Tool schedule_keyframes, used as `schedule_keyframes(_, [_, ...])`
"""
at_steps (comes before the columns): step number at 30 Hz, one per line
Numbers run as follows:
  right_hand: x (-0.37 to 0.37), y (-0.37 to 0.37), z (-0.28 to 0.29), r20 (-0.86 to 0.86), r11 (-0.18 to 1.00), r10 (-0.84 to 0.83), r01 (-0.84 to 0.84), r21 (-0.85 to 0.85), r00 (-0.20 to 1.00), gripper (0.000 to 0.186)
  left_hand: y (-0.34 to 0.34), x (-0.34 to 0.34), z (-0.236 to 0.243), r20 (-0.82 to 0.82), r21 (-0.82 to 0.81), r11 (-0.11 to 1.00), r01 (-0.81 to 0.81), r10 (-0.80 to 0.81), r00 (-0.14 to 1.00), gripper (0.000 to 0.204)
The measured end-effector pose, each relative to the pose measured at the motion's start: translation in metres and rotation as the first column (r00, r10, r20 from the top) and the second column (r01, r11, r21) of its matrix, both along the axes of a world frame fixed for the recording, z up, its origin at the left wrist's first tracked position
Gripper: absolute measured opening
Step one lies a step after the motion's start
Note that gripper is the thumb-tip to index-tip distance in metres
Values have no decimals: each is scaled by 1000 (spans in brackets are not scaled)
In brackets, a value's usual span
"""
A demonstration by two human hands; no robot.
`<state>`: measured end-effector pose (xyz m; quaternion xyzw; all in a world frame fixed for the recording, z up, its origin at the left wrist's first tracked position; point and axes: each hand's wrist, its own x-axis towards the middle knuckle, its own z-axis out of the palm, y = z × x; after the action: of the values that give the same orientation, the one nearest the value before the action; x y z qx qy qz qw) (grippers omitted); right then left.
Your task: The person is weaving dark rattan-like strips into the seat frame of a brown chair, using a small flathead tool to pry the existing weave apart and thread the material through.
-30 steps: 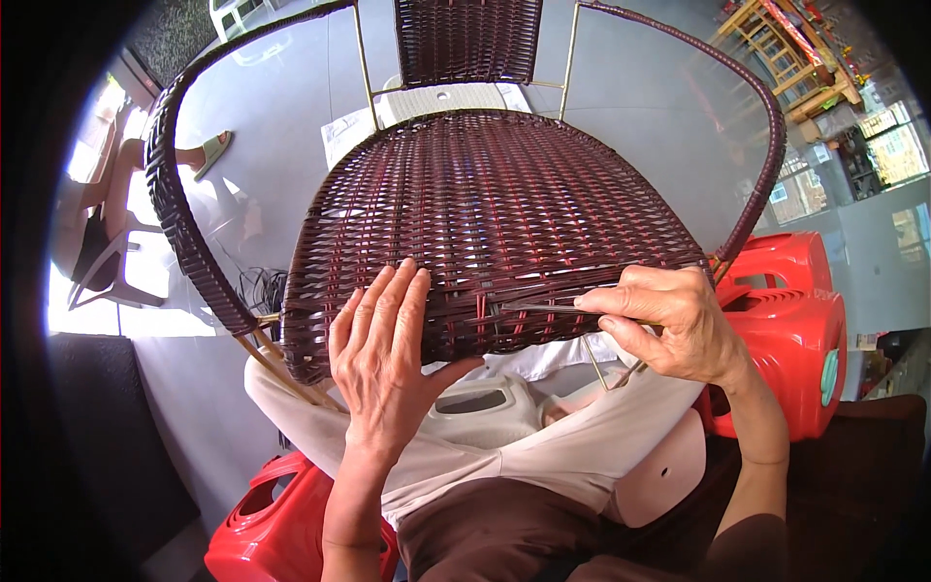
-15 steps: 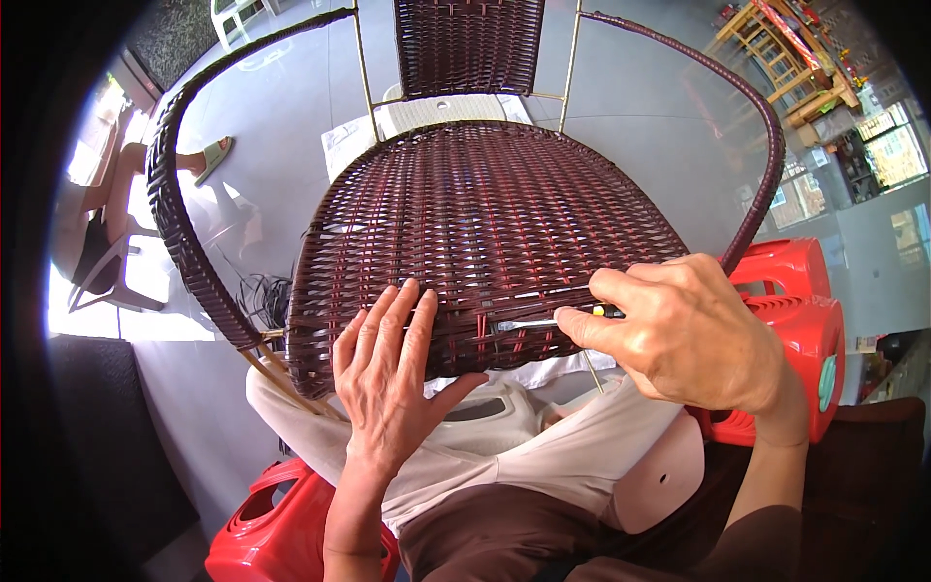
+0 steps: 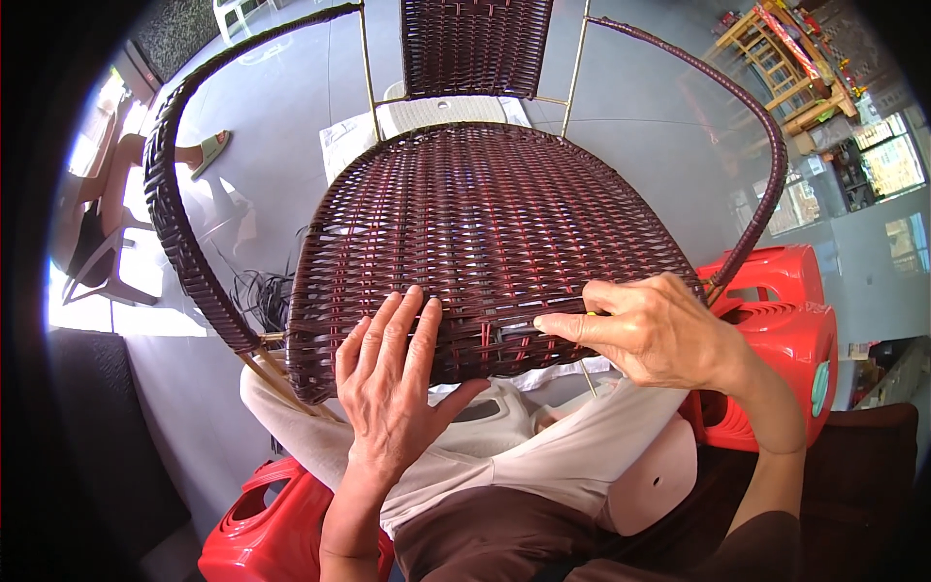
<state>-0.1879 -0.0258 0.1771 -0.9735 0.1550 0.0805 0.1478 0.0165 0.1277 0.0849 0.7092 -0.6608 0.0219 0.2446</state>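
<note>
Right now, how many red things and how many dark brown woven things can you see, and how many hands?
Red plastic stools: 2, one by the right hand, one at the lower left.
Dark brown woven chairs: 1.
Hands: 2, left hand flat on the seat's front edge, right hand pinching a strand.
Total: 5.

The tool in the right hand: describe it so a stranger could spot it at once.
Start at the dark woven chair seat and go to its near edge. There the right hand pinches a thin tool poked into the weave; unlike the brown strands around it, it is a pale, straight sliver.
</note>
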Motion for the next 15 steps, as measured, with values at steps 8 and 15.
schedule_keyframes(8, [-15, 19, -29, 301, 984, -132, 162, -78, 944, 34, -2, 0, 2, 14, 1, 1000, 4, -4, 1000, 75])
schedule_keyframes(15, [-19, 12, -48, 478, 979, -174, 201, -7, 861, 29, -4, -7, 2, -15, -23, 996, 88, -88, 996, 57])
